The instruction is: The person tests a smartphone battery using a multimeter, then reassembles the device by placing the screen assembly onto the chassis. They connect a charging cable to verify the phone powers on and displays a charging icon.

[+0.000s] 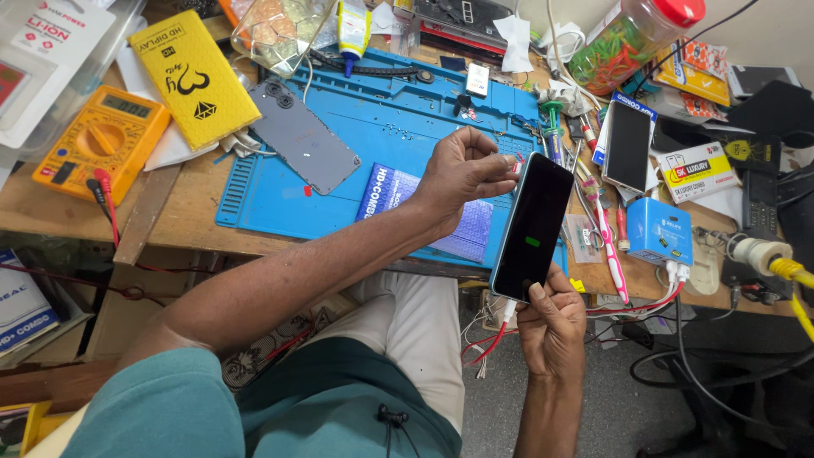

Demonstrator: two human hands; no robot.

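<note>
Over the blue repair mat (339, 161) edge, I've got the smartphone (532, 225) up between both hands. My right hand (553, 326) is clamped round the bottom by the white charging cable (506, 312); left hand (462, 174) fingers are pinched at the top corner. Light, stiff, slick glass, probably fragile, so I'd grip it by the edges.

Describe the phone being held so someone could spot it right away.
Start at the blue work mat on the cluttered wooden bench. At its right edge, both hands hold a black smartphone upright. Unlike the other phones, a white cable hangs from its bottom and a small green mark glows on-screen.
</note>
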